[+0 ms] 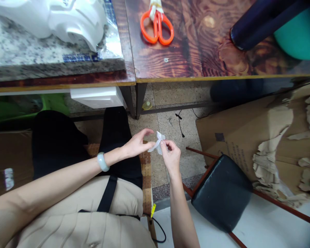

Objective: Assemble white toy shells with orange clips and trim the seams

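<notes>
Between my two hands, over the floor beside my knees, is a small piece of thin, whitish, see-through material with a few loose flaps. I cannot make out whether it is film or cloth. My right hand pinches it between thumb and fingers. From the left, my left hand reaches up to it with thumb and fingers apart; the thumb tip lies close to one flap, and I cannot tell whether it touches. A pale bangle circles my left wrist.
Orange-handled scissors lie on the wooden table, near a dark cylinder and a teal object. White moulded parts sit on the stone slab at left. A black stool and torn cardboard stand at right.
</notes>
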The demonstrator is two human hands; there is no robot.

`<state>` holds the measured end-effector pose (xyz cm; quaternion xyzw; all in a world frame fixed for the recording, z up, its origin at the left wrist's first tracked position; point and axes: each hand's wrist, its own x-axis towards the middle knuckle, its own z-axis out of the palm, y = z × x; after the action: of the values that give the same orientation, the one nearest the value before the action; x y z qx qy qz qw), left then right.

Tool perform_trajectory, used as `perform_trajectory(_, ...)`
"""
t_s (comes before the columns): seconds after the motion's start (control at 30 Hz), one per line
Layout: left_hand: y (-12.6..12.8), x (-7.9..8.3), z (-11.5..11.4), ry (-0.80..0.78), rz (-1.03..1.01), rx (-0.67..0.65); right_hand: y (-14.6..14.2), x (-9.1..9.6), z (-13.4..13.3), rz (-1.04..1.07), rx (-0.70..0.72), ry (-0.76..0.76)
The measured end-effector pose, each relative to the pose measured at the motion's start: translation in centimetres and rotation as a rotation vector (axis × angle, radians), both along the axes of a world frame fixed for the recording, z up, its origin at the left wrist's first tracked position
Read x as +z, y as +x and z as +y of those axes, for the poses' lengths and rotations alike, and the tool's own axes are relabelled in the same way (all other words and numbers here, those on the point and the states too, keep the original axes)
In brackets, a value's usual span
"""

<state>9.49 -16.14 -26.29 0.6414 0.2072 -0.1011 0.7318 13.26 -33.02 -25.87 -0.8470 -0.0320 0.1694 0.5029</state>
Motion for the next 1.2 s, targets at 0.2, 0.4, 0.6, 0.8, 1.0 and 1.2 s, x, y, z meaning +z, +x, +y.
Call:
perform_trajectory(0.2,0.9,0.5,-1.4,-0.011,-0.045,-0.090,0.2,1.5,0.3,0.041,-0.003,0.060)
perform_trajectory(0.4,1.1,-0.9,-0.8,-0.212,0.163,0.132,0.3,-0.7,-2.7,0.235,-0.289,0.190)
perform_trajectory(0.6,1.0,-1.3,0.4,-0.364,0.331,0.291,-0.1,-1.9,-4.2,0.390,-0.580,0.392)
perform_trajectory(0.8,0.2,-2.7,0.0,-0.259,0.406,0.222,0.0,-0.8,-3.5,0.457,-0.641,0.548)
perform_trajectory(1.0,0.1,-2.4,-0.4,-0.105,0.177,0.118,0.0,0.6,-2.8,0.424,-0.610,0.597)
perform_trajectory(1.2,0.7,-0.4,-3.0,-0.282,0.050,-0.165,-0.7,1.6,0.0,0.395,-0.468,0.556)
